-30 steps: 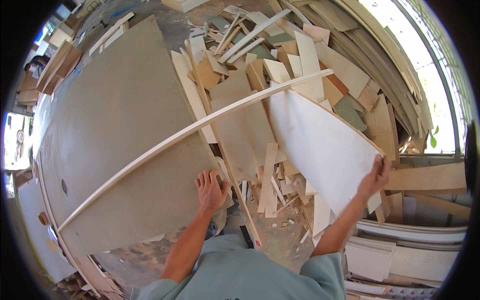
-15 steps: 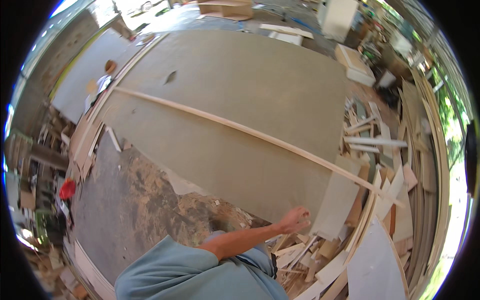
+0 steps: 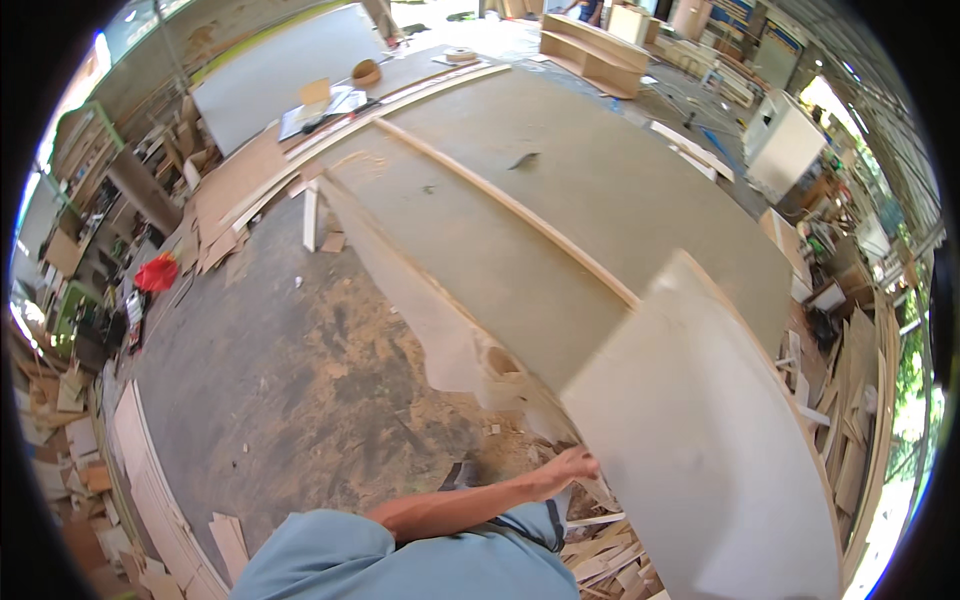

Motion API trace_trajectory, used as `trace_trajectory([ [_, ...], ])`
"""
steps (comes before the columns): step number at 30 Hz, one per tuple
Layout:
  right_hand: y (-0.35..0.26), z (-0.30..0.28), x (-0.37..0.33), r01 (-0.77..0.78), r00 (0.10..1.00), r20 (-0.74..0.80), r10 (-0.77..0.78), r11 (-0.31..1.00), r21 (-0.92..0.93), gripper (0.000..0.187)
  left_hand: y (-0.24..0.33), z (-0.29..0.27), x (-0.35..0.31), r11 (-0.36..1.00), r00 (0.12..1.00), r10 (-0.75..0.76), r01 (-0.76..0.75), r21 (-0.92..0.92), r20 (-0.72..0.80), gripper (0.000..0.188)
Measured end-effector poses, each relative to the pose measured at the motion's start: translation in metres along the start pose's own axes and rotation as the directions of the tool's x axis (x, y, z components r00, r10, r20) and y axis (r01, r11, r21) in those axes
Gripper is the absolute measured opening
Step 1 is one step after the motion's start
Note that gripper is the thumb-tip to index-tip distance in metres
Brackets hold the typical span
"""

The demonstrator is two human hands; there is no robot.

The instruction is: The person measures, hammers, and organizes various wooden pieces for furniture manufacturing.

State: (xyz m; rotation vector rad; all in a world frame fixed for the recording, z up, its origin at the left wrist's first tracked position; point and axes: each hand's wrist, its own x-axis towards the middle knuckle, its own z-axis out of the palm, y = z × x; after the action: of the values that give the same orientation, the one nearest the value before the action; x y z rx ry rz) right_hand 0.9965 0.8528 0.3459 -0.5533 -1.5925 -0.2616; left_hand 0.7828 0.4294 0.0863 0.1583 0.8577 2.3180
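A large white panel (image 3: 705, 430) with a thin light-brown edge stands tilted at my right, over the near right part of a broad grey-brown sheet (image 3: 660, 190). At the panel's left edge is my left hand (image 3: 568, 470), closed, its fingertips against that edge. My right hand is out of sight; the panel covers the area on that side. A long wooden strip (image 3: 530, 218) lies across the sheet, its near end hidden by the panel. Near the strip rests a small dark curled piece (image 3: 523, 161).
Wood offcuts (image 3: 610, 560) are heaped by my feet, and sawdust (image 3: 340, 370) covers part of the floor. Papers (image 3: 340, 102) and a brown roll (image 3: 366, 73) lie beyond the far left edge. An open wooden cabinet (image 3: 595, 55) stands at the back. Stacked boards (image 3: 858, 400) line the right.
The white panel has come up from the lower right and now covers part of the sheet and strip. My left hand has moved from over the sheet's near edge to the panel's edge. The view has swung left.
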Motion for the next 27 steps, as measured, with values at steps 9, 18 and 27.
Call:
trace_trajectory([
  [9,-0.336,0.149,-0.141,-0.921,0.357,0.886,0.296,-0.049,0.388,0.038,0.194,-0.102,-0.066,0.723,0.625,0.403,-0.665,-0.186,-0.669,0.072],
  [18,-0.653,0.171,-0.096,-0.470,0.226,0.446,-0.866,0.304,0.829,0.071,0.356,-0.219,-0.106,0.636,0.390,0.531,-0.770,0.049,-0.752,0.079],
  [27,-0.884,0.197,-0.104,-0.519,-0.042,0.448,-0.893,0.402,0.754,0.031,0.461,-0.425,-0.093,0.782,0.393,0.478,-0.598,0.176,-0.786,0.072],
])
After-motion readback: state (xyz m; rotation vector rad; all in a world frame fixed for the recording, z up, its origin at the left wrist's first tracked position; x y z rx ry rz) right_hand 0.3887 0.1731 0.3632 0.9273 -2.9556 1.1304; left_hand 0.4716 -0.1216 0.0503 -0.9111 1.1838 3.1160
